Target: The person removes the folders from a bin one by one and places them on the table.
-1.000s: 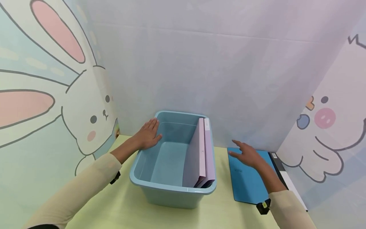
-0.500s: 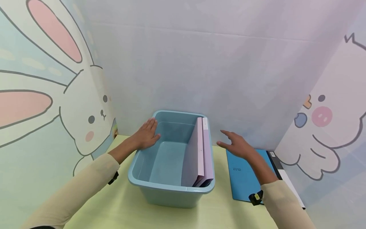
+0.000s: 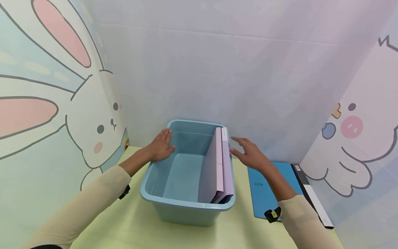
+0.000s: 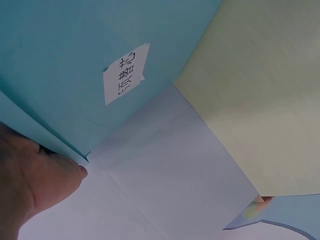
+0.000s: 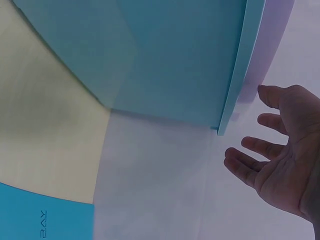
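A blue-grey plastic tub (image 3: 186,200) stands upright in the middle. Two file boxes, a pink one (image 3: 219,162) and a purple one (image 3: 227,166), stand on edge along its right wall. My left hand (image 3: 159,147) rests on the left rim with its fingers straight. In the left wrist view, that hand (image 4: 40,175) lies at the rim above a white paper label (image 4: 126,73) on the tub's side. My right hand (image 3: 250,155) hovers by the right rim, fingers loosely spread and holding nothing. The right wrist view shows this hand (image 5: 285,145) just apart from the rim.
A flat blue item (image 3: 264,193) with small lettering lies on the pale yellow table (image 3: 239,228) at the right. Beside it is a flat black-and-white item (image 3: 317,204). A pale curtain-like wall (image 3: 199,76) closes off the back, with cartoon-printed walls on both sides.
My right hand has moved left, from above the flat blue item to beside the tub's right rim. My left hand has stayed on the left rim.
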`<state>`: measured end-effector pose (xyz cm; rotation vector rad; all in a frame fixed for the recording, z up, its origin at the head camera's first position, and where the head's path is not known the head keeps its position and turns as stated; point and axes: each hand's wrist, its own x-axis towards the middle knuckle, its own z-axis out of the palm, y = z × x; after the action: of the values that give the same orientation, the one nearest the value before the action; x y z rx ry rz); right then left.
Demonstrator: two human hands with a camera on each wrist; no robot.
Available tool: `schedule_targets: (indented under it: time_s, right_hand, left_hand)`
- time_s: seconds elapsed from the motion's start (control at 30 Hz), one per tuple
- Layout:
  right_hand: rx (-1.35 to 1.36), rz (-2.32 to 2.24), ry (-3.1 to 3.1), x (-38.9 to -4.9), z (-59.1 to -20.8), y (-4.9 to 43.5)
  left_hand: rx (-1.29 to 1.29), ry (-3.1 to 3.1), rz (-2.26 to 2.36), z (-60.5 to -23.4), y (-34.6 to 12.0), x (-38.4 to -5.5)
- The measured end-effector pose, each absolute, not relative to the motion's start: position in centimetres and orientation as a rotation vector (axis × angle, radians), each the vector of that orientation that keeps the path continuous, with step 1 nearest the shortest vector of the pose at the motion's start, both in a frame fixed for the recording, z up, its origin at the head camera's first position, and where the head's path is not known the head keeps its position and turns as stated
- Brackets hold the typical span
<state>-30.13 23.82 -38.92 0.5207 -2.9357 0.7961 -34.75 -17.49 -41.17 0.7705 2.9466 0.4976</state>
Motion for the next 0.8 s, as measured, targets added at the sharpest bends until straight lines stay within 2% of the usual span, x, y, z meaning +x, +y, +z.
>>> schedule_targets:
  time_s: [0.37, 0.8]
  right_hand:
    - [0.504, 0.853, -2.924, -30.1, -38.3, 22.8]
    - [0.54, 0.787, -3.027, -30.2, -38.1, 20.8]
  left_hand:
    - [0.675, 2.865, 0.52, -40.5, -17.1, -34.9]
    - [0.715, 2.973, 0.585, -41.3, -16.8, -34.4]
